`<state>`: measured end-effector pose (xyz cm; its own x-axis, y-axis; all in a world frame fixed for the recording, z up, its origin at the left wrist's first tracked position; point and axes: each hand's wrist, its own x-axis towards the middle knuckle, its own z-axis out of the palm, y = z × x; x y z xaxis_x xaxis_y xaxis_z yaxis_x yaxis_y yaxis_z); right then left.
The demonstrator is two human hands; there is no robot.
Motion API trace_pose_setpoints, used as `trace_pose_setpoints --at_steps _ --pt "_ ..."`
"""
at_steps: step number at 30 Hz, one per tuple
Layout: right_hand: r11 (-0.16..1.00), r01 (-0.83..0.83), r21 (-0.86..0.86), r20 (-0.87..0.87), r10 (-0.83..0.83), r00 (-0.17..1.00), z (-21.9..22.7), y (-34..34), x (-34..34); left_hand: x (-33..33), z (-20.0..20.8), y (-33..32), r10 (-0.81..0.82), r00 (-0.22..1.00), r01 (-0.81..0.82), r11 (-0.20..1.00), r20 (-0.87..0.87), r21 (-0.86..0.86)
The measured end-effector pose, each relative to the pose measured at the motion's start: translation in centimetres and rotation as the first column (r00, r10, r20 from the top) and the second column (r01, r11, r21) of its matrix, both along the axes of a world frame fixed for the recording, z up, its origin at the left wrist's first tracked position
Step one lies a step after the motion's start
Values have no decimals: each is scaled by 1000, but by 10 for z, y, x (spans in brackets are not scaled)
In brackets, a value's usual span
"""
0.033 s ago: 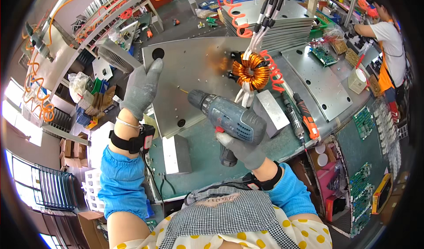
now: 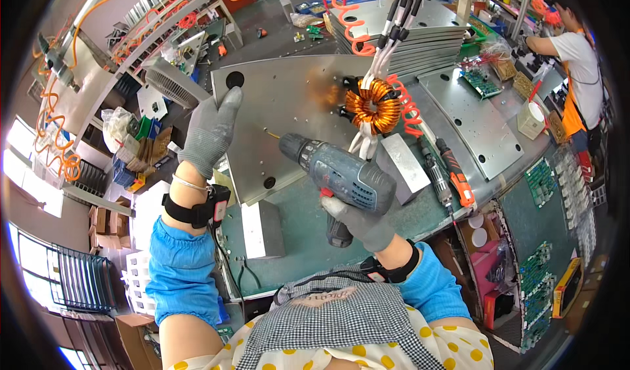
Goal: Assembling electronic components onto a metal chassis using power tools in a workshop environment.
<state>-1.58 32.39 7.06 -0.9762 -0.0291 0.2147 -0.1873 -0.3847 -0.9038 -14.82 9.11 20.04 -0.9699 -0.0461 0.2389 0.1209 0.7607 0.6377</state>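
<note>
Green worktop (image 2: 305, 222) runs beneath a grey metal plate (image 2: 282, 101), with a copper-wound coil (image 2: 373, 106) toward its right end. The right hand (image 2: 359, 224) has its fingers clamped on the power drill (image 2: 348, 173), whose long axis runs from near right to far left, its bit (image 2: 271, 133) over the plate (whether touching, I cannot tell). Nearer that bit's tip lies the left hand (image 2: 213, 130), at the plate's left edge, its grip hidden.

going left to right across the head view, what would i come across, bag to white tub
Plastic bag → left hand, in a grey glove → cordless drill → orange-and-black hand tool → white tub.
</note>
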Motion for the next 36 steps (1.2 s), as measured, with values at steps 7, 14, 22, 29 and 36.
trace_pose_setpoints --at_steps 7,14,22,29,36 --pt "1000 -5 -29 -2 5 1000 -3 1 2 7 1 2 -19 999 19 1000 -28 -7" --pt "999 43 -16 5 -43 999 -13 -2 -2 14 7 15 -14 1000 13 998 -17 -67" --pt "948 46 314 -8 -46 999 -14 14 23 50 24 48 15 999 -21 990 -40 -140" --pt "955 3 -295 167 48 985 -56 26 62 93 12 90 -228 938 131 931 -260 -341" --pt "872 119 -474 393 89 915 -71 39 117 123 24 119 -462 853 356 856 -244 -374"
